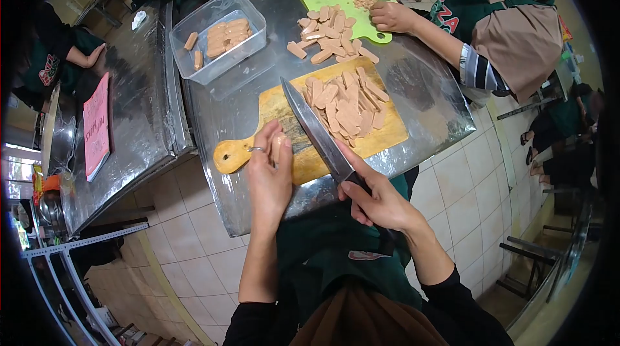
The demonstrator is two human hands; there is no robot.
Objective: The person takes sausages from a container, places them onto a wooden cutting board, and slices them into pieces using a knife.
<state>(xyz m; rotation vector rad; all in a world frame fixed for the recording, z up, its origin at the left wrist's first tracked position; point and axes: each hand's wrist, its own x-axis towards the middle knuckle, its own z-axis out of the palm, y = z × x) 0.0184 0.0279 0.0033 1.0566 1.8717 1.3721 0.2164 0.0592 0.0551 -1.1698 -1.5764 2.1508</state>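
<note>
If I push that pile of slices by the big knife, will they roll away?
The slices on the wooden board probably wouldn't roll, since they look flat. They'd likely slump and spread, because they're piled loosely. Each should feel light, being thin.

Plain black sleeves (466, 312) showing at both sides, dark green apron (323, 242) bearing a small patch (369, 255), folded brown cloth (361, 320) draping over it, silvery ring (257, 149) circling a left-hand (270, 175) finger.
</note>
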